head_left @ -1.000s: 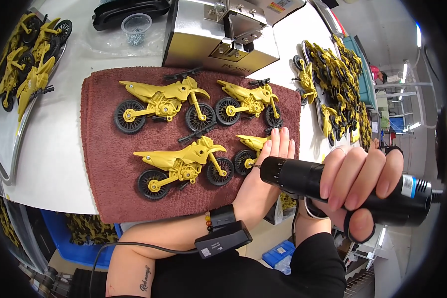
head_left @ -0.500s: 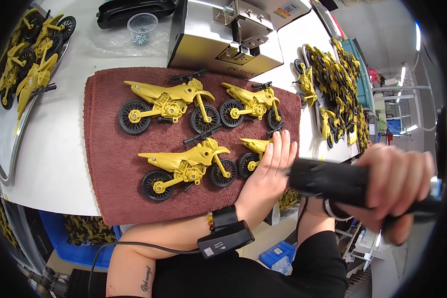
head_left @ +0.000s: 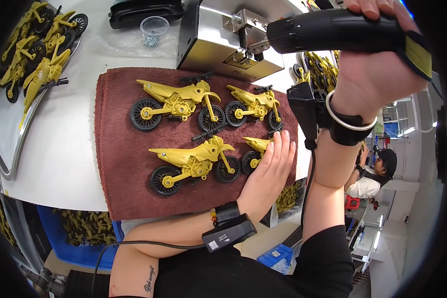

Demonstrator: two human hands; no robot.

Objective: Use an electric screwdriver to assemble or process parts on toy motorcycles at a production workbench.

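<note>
My right hand [head_left: 382, 74], raised at the upper right, is wrapped round a black electric screwdriver [head_left: 332, 31]. The driver's nose points left at the metal bracket on top of a screw feeder [head_left: 211, 47]; its bit is not visible there. Flat with fingers stretched out, my left hand [head_left: 265, 179] rests over a yellow toy motorcycle [head_left: 255, 144] and hides its front part. Three more toy motorcycles lie on the brown towel [head_left: 129, 193]: one at back left [head_left: 183, 102], one at back right [head_left: 255, 105], one at front left [head_left: 196, 161].
A clear cup [head_left: 154, 31] of small screws stands left of the feeder, by a black tray [head_left: 146, 12]. More toy motorcycles fill a tray [head_left: 22, 134] at left and a pile [head_left: 323, 69] at right. A blue bin [head_left: 84, 256] sits below; a co-worker [head_left: 370, 181] is far right.
My right hand has swung up and away with the screwdriver, from beside my left hand to the feeder. My left hand stays on the same motorcycle. The whole view has shifted slightly.
</note>
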